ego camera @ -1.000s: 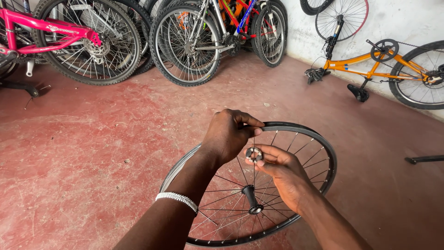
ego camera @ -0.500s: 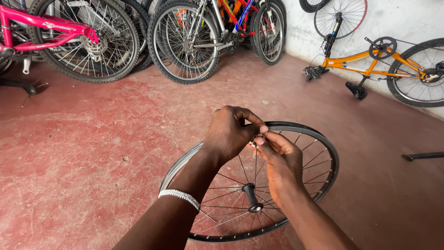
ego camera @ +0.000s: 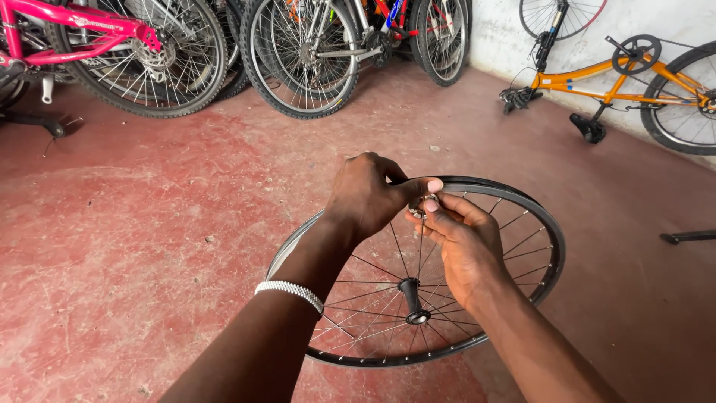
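My left hand (ego camera: 365, 195) and right hand (ego camera: 461, 242) are together above the bare wheel rim (ego camera: 548, 235), fingertips meeting on a small metal part (ego camera: 426, 201), prob. a nut or bearing piece, too small to tell. Both hands pinch it, thumb of left on top. Rim lies flat on the red floor (ego camera: 134, 246) right under my hands, black hub (ego camera: 412, 298) w/ spokes in the middle. White bead bracelet (ego camera: 289, 292) on left wrist. Pink bike (ego camera: 82, 33) far left, orange bike (ego camera: 619, 75) upside down by the wall.
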